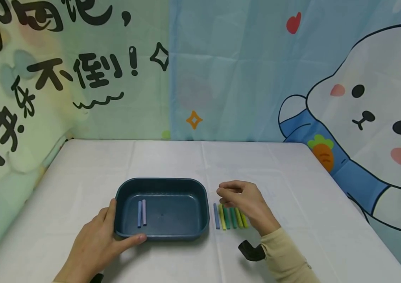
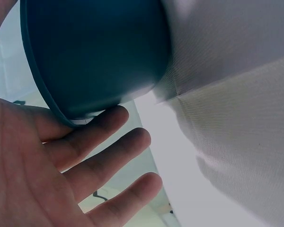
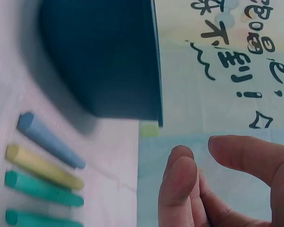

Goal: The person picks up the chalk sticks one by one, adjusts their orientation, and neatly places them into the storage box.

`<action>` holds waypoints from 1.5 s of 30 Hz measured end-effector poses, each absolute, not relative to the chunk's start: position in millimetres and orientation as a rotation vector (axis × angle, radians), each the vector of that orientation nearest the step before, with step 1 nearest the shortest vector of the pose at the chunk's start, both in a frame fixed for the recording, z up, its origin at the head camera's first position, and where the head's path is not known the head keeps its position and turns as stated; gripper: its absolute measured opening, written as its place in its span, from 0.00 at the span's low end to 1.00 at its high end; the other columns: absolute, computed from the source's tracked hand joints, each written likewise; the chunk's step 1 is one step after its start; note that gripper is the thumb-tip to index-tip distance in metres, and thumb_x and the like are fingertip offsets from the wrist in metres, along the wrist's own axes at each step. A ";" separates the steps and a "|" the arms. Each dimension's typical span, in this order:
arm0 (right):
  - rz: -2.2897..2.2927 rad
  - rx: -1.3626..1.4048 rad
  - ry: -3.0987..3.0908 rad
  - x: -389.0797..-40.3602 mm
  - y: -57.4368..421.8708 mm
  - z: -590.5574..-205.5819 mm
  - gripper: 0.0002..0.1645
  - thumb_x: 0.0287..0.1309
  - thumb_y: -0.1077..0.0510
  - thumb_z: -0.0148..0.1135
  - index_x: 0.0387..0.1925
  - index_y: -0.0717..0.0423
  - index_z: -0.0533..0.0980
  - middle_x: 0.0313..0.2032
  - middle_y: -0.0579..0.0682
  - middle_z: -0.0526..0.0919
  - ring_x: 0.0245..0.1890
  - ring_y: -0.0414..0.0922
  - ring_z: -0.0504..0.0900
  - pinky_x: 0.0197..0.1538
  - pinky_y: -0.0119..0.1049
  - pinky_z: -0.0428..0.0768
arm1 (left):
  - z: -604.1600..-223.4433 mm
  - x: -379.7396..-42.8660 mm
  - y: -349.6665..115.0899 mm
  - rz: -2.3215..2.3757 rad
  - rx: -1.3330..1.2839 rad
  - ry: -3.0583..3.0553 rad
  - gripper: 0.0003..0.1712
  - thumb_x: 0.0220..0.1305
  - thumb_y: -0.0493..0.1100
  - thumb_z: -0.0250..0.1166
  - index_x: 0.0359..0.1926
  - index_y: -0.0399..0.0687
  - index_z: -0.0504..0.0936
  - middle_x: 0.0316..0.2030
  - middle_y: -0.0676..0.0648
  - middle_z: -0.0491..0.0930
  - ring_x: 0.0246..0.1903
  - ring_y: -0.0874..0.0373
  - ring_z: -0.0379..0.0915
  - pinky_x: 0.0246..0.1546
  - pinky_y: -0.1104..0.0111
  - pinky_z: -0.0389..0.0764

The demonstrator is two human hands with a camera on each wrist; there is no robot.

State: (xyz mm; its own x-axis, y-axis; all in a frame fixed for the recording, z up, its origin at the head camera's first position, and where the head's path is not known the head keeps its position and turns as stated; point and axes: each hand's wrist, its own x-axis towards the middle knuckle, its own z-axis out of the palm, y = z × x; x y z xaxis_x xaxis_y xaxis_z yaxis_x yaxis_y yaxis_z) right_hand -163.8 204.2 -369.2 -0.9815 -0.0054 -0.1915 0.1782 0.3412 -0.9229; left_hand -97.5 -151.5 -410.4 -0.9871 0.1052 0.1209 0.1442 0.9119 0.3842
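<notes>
A dark blue tray (image 1: 172, 238) stands on the table, with a blue chalk stick (image 1: 139, 214) and a lilac chalk stick (image 1: 144, 212) lying side by side toward its left end. My left hand (image 1: 95, 239) rests against the tray's left end, thumb along the front rim. In the left wrist view its fingers (image 2: 118, 156) are spread and nearly straight. Right of the tray, my right hand (image 1: 244, 200) hovers over a row of chalk sticks: blue (image 1: 216, 216), yellow (image 1: 222, 217), green (image 1: 226, 218) and others. In the right wrist view a gap separates thumb and fingertips (image 3: 179, 177), with nothing between them.
A white cloth (image 1: 274, 165) covers the table. Printed curtains (image 1: 221, 78) hang behind and to the sides. A black strap piece (image 1: 252, 251) sticks out by the right wrist.
</notes>
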 end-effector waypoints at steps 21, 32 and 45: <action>-1.445 0.332 2.573 -157.6 249.7 -387.8 0.28 0.61 0.52 0.68 0.57 0.64 0.79 0.47 0.56 0.84 0.38 0.47 0.84 0.46 0.44 0.82 | -411.3 -98.5 -152.3 -0.622 -0.193 -2.962 0.76 0.48 0.85 0.61 0.74 0.25 0.56 0.59 0.27 0.74 0.53 0.36 0.77 0.50 0.45 0.78; -1.300 0.387 2.603 -157.8 260.4 -396.9 0.28 0.61 0.49 0.70 0.55 0.64 0.79 0.48 0.57 0.84 0.38 0.44 0.84 0.44 0.42 0.81 | -412.4 -97.8 -151.4 -0.618 -0.200 -2.954 0.75 0.48 0.85 0.61 0.73 0.24 0.57 0.58 0.27 0.74 0.52 0.36 0.77 0.49 0.44 0.78; -1.093 0.321 2.713 -161.7 262.1 -409.6 0.22 0.58 0.53 0.69 0.49 0.64 0.81 0.38 0.50 0.87 0.33 0.42 0.83 0.38 0.39 0.81 | -412.7 -97.6 -152.7 -0.617 -0.198 -2.951 0.75 0.48 0.85 0.61 0.74 0.26 0.57 0.59 0.28 0.74 0.52 0.37 0.77 0.49 0.45 0.78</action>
